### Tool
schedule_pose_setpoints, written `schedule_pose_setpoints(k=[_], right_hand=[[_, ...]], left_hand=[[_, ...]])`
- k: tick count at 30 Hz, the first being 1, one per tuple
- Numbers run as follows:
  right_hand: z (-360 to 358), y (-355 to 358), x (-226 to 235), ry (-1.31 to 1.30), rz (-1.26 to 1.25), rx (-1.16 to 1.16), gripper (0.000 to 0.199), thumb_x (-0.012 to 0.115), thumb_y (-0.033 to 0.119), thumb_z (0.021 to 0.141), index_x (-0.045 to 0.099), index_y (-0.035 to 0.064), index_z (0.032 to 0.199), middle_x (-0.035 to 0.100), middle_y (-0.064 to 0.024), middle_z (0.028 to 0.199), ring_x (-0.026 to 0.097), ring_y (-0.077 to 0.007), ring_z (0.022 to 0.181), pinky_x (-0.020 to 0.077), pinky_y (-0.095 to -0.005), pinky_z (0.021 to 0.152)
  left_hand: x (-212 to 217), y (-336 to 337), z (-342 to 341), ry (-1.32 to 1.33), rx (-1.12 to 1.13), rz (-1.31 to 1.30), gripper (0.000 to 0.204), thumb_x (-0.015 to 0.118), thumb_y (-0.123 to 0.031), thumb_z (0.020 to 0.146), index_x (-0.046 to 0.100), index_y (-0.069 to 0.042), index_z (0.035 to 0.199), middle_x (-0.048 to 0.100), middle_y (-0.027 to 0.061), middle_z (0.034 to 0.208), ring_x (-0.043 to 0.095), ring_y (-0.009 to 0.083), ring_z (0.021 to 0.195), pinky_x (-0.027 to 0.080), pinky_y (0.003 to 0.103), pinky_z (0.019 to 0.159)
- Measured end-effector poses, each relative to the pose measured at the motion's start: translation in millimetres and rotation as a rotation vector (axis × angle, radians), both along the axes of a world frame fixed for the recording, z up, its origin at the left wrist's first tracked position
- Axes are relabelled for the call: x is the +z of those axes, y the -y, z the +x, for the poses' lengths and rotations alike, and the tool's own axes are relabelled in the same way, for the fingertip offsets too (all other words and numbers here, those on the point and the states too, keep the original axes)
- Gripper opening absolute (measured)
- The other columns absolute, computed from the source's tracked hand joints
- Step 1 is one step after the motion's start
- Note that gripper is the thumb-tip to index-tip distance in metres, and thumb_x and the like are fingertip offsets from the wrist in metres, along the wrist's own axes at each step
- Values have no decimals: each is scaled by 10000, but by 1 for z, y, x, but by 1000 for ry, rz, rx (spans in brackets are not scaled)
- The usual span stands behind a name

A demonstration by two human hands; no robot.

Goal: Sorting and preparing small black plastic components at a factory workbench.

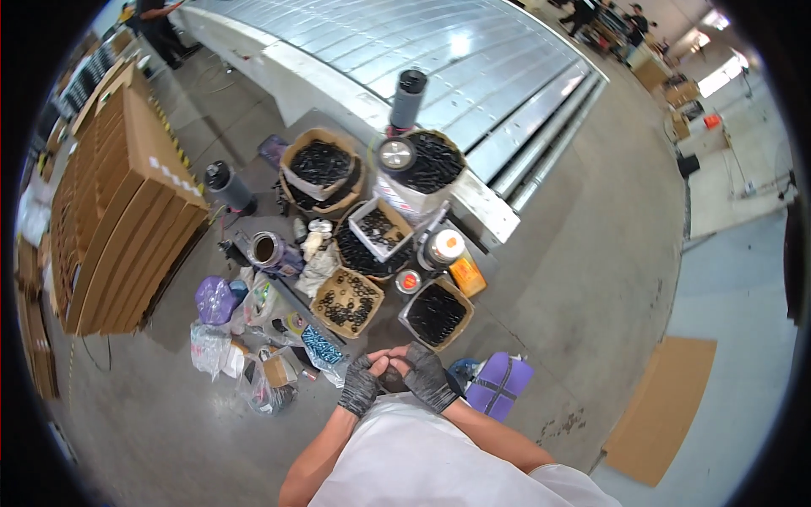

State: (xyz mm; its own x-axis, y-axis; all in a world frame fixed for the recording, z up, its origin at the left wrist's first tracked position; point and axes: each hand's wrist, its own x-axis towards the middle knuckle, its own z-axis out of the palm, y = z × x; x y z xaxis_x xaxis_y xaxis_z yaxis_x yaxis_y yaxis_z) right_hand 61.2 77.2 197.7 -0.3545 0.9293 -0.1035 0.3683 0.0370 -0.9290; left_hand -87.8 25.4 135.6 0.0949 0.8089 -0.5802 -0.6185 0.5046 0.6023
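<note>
My left hand [361, 382] and my right hand [427, 378], both in grey fingerless gloves, meet in front of my body. Their fingertips press together, closed around something too small or hidden to make out. Just beyond them stands a cardboard box of small black rings [346, 279]. A box of thin black parts [436, 315] is ahead of my right hand. Farther off, a white box [382, 228] of small dark pieces rests on a larger container of black parts [353, 255]. A bag of blue pieces [321, 345] lies left of my left hand.
Stacked cardboard [127, 220] rises at the left. A metal-slatted platform [405, 51] fills the far side, with a grey cylinder [409, 97] near its edge. Several containers, cans and plastic bags crowd the middle. A purple pad [500, 384] is at my right. People work far off.
</note>
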Motion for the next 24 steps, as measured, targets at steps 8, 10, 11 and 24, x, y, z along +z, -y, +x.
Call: schedule_pose_setpoints(k=[8,10,11,24], right_hand=[[58,20,-24,-137,-356,-173,197,608,76,911,615,-2,1092,667,-65,974,615,-121,890,504,-272,785],[70,21,-38,-143,-359,-175,198,610,73,908,616,-2,1092,668,-65,965,617,-125,888,504,-272,790],[73,19,-38,-142,-359,-175,199,612,70,905,617,-1,1092,669,-64,957,620,-128,886,505,-272,795],[59,-92,-115,98,111,-329,124,684,50,772,648,26,889,635,-113,849,635,-246,784,503,-338,717]], left_hand=[[6,-15,34,109,-208,-123,238,655,-117,905,632,-5,1114,680,74,976,633,134,841,526,268,763],[5,-19,42,44,-239,-91,235,643,-81,905,624,5,1123,679,78,968,640,142,837,532,275,751],[3,-20,45,36,-234,-99,235,643,-81,905,624,5,1123,679,78,968,640,142,837,532,275,751],[-30,12,16,-102,-17,-282,311,638,-115,909,578,33,1176,663,145,994,667,222,829,567,323,742]])
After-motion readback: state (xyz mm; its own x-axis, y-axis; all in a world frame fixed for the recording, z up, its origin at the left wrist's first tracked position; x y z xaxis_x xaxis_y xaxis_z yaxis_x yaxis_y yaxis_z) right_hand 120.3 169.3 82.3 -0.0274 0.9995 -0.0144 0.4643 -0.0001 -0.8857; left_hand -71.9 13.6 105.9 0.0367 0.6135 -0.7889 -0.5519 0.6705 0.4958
